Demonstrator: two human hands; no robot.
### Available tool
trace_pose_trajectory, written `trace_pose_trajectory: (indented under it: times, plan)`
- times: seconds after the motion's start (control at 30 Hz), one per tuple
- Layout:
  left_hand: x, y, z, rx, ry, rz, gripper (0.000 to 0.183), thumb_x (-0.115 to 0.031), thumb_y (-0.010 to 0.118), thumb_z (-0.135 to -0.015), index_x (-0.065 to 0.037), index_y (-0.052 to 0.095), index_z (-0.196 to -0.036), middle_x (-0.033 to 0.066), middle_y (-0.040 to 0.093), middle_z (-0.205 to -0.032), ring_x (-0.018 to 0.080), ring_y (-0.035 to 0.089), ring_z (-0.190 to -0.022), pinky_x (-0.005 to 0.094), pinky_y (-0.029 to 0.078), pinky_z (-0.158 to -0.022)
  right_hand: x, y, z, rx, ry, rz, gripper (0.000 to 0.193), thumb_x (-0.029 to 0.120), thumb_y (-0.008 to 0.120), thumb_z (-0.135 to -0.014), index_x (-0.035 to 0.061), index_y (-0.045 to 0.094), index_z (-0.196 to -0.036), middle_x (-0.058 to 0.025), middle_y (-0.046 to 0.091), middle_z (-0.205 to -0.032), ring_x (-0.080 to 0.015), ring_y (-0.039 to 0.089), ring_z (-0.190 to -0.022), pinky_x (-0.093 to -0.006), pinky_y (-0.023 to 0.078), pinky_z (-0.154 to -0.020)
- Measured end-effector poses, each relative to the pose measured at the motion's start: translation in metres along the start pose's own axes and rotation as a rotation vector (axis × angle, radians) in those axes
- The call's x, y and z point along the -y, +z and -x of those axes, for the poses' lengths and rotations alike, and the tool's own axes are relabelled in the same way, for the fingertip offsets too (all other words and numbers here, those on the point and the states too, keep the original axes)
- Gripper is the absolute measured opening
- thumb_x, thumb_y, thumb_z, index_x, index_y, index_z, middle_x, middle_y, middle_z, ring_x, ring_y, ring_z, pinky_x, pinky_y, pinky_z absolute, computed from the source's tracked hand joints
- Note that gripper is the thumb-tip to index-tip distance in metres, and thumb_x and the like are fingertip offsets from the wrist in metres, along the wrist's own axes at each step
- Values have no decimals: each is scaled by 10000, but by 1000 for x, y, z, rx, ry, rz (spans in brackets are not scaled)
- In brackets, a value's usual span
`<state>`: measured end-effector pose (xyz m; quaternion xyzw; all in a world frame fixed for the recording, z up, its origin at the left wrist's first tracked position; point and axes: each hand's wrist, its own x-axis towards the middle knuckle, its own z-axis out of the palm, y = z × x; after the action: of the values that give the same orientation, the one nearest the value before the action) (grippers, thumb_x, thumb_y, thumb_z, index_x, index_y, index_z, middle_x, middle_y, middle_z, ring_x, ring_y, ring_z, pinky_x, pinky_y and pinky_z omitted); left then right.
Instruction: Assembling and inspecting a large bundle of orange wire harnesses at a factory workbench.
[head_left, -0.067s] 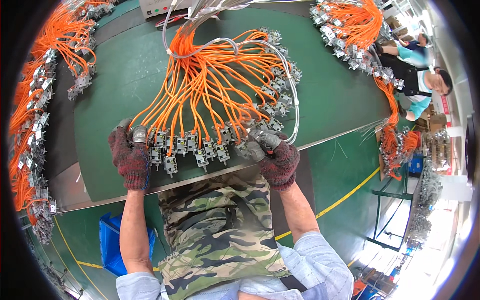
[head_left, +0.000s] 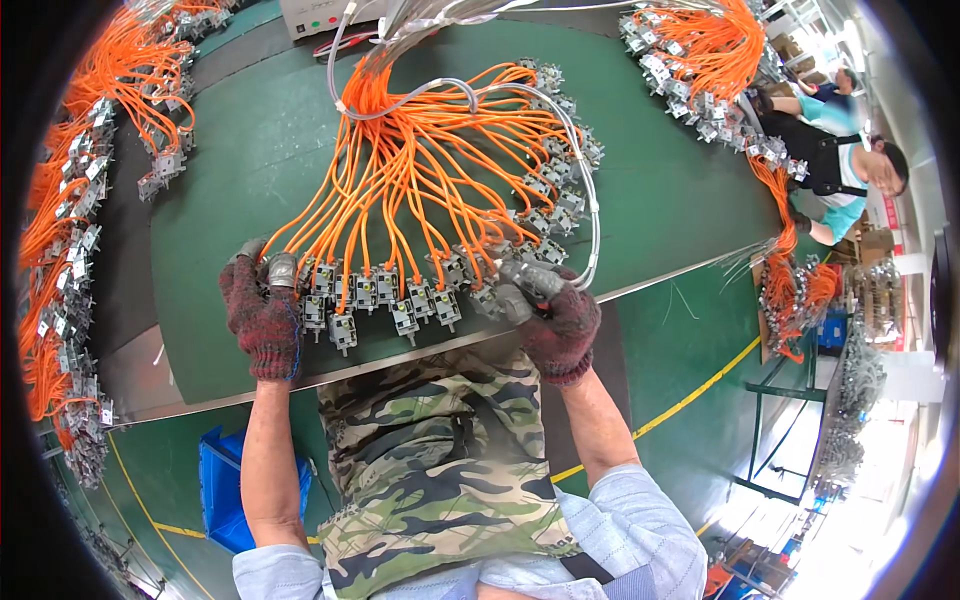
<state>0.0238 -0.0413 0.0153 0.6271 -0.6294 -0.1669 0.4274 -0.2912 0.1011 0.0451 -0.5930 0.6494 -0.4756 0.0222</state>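
A bundle of orange cables fans out over the green tabletop, each cable ending in a small grey metal connector. Dark red knitted gloves with grey-wrapped fingertips cover both hands. At the left end of the near row, my left hand closes its thumb and fingers around the end of an outer cable; the glove hides the tip. My right hand bends over the right part of that row. Its fingers are closed on a grey connector, mostly covered and slightly blurred. Several connectors lie between my hands.
A clear tube loops past the bundle's right side. More orange cable bundles lie at the far left and far right. Behind stands a grey box with buttons. A blue bin is below the table; a co-worker is at right.
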Motion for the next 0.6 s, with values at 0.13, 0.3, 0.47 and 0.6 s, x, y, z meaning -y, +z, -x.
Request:
trace_pose_trajectory:
  times: [0.13, 0.3, 0.47, 0.6]
  plan:
    - [-4, 0, -1, -7, -2, 50, 353, -219, 724, -1015, -28, 698, -1310, 97, 607, -1212, 201, 644, -1016, 356, 547, -916, 16, -4, -7, -26, 33, -120, 305, 183, 878, -826, 115, 791, -1110, -116, 792, -1007, -297, 768, -868, -386, 604, -731]
    - [-7, -2, 0, 3, 5, 11, 361, -237, 719, -1016, -28, 697, -1310, 106, 607, -1202, 213, 638, -1000, 367, 542, -902, 21, 6, -13, 79, 137, -182, 257, 186, 862, -856, 86, 782, -1079, -120, 766, -932, -283, 747, -786, -379, 591, -694]
    - [-5, -3, 0, 5, 18, -13, 358, -243, 720, -1014, -39, 700, -1307, 113, 614, -1209, 218, 645, -1025, 369, 546, -914, 13, 13, -14, 122, 25, -120, 260, 163, 884, -830, 98, 783, -1060, -114, 766, -941, -298, 751, -803, -389, 592, -688]
    - [-7, -5, 1, 7, 17, -37, 349, -236, 719, -1014, -49, 703, -1308, 114, 617, -1226, 222, 653, -1048, 369, 551, -929, 14, 8, -12, 213, 9, -68, 378, 35, 882, -816, 73, 758, -1171, -140, 794, -1106, -292, 784, -978, -379, 617, -831]
